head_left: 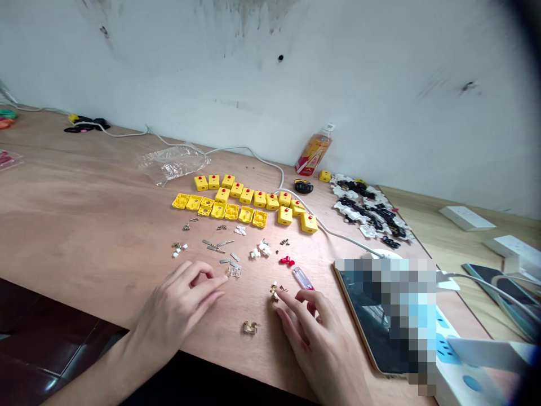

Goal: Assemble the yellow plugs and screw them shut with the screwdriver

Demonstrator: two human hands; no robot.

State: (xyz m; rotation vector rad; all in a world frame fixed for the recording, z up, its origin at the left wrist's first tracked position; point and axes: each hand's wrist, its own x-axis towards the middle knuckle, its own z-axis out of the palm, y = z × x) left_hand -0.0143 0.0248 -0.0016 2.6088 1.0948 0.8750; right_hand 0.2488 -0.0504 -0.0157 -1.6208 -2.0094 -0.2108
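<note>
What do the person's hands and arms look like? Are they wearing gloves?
The left hand and the right hand are bare: no gloves, and no rings, watch or bracelet show. The fingernails look short. The left forearm is bare too, with no sleeve in view.

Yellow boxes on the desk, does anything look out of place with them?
Yes, one yellow box sits alone near the plastic bottle, behind the rows. It looks stray because the other yellow boxes are lined up together, well away from it.
</note>
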